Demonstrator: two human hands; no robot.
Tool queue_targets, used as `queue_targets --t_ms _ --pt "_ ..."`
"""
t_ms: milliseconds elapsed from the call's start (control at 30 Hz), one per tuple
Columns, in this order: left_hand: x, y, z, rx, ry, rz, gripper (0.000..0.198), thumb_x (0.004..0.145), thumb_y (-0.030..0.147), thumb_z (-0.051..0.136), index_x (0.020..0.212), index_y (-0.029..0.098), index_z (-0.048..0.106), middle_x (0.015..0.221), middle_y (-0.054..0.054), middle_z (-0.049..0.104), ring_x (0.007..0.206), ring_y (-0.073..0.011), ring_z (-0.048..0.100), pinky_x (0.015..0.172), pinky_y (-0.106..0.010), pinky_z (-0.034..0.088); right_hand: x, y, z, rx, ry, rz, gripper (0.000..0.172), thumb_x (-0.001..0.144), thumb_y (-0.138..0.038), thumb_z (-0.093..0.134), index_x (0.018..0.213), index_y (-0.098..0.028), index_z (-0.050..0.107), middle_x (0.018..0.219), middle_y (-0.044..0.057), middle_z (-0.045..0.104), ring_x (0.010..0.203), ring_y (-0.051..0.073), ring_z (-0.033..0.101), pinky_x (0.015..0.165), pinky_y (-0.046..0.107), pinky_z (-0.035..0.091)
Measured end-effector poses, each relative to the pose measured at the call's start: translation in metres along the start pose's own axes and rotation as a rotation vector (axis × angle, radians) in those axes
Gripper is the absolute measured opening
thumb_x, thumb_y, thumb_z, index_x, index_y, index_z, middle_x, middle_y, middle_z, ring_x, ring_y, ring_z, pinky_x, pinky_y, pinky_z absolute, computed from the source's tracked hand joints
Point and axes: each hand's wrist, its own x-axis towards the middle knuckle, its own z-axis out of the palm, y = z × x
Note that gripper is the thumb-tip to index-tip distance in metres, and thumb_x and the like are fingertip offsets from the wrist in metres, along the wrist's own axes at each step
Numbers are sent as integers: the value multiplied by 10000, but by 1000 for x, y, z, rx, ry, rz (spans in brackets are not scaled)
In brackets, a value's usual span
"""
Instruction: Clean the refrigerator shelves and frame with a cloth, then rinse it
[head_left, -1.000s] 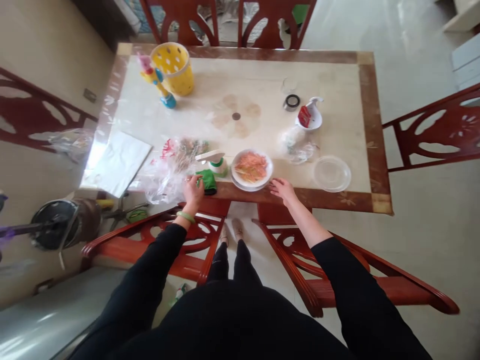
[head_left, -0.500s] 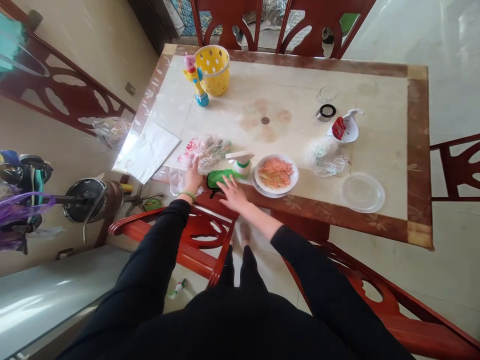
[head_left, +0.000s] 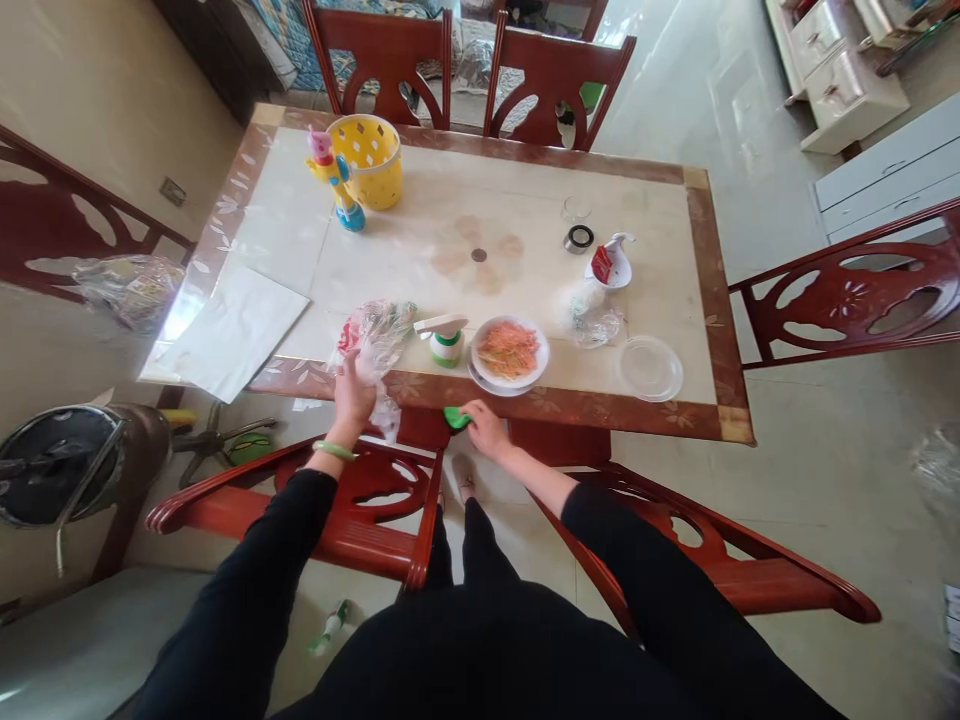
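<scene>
My left hand (head_left: 354,392), with a green bangle at the wrist, is at the table's near edge against a crumpled clear plastic bag (head_left: 381,332) with red print; its grip is hard to make out. My right hand (head_left: 486,428) pinches a green item (head_left: 454,418) just off the near edge. A white and green spray bottle (head_left: 447,346) stands between the bag and a white bowl (head_left: 510,354) of orange and pale green shreds.
On the table (head_left: 540,402) are a yellow basket (head_left: 379,180), a toy figure (head_left: 335,182), a white sheet (head_left: 232,335), a tape roll (head_left: 579,238), a white container (head_left: 616,268) and a clear lid (head_left: 651,368). Red chairs (head_left: 360,540) surround it.
My right hand has taken the green item off the tabletop to beyond the near edge. The plastic bag now hangs partly over the edge by my left hand. The view has shifted right.
</scene>
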Motion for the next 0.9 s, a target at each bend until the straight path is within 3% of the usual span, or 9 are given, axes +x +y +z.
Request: queue_targets --t_ms 100,167,267,333,400,467,600,767,900 --pt "-34 10 1 -33 -77 212 743 730 63 583 1452 235 614 1620 -134 428 1539 -335 376 1269 -481 333 -39 28 -42 118 128 230 233 883 -179 511 968 -225 723 1019 50 752 981 237 705 931 374 564" --pt "-53 19 8 -106 -244 284 576 722 62 574 1226 266 764 1621 -75 461 1523 -344 401 1273 -487 331 -55 46 -73 189 203 353 249 934 -360 535 889 -199 720 876 51 750 836 233 710 828 358 585" --pt "-67 38 34 -211 -458 235 309 693 77 586 822 251 806 1354 -71 703 1301 -350 618 1198 -484 430 -57 68 -115 273 344 521 475 938 -601 554 737 -190 685 746 61 719 802 238 707 817 334 579" --pt "-68 54 61 -250 -499 198 221 697 102 601 713 237 775 1099 -72 784 1137 -319 700 1123 -447 497 -42 78 -136 308 422 606 562 926 -681 556 662 -194 653 715 76 707 874 261 718 880 340 569" --pt "-63 70 91 -306 -516 137 163 751 165 620 737 212 775 932 -72 788 1017 -292 732 1044 -420 543 -17 84 -152 330 460 630 588 947 -692 536 672 -189 667 785 102 736 1016 288 719 989 371 540" --pt "-56 84 118 -366 -500 55 180 824 274 642 857 168 785 922 -94 787 967 -277 739 990 -419 565 10 86 -163 358 463 596 555 985 -656 518 795 -181 733 978 114 779 1202 290 678 1115 398 472" --pt "-45 98 152 -481 -427 -81 518 875 467 683 1226 87 713 1247 -208 737 1185 -319 694 1064 -449 521 54 85 -178 445 382 464 385 1020 -538 570 1107 -228 780 1344 44 724 1400 221 572 1245 370 349" --pt "-39 104 156 -656 -479 -75 630 916 499 663 1436 146 615 1492 -170 614 1411 -303 569 1166 -385 457 78 91 -190 515 238 401 297 1010 -438 635 1052 -196 802 1333 69 734 1344 235 626 1254 390 354" --pt "-34 105 148 -688 -512 -99 725 910 523 674 1513 141 548 1619 -175 472 1525 -326 434 1252 -423 362 89 101 -189 546 190 365 292 989 -439 652 1082 -204 798 1339 50 732 1340 235 629 1256 403 365"
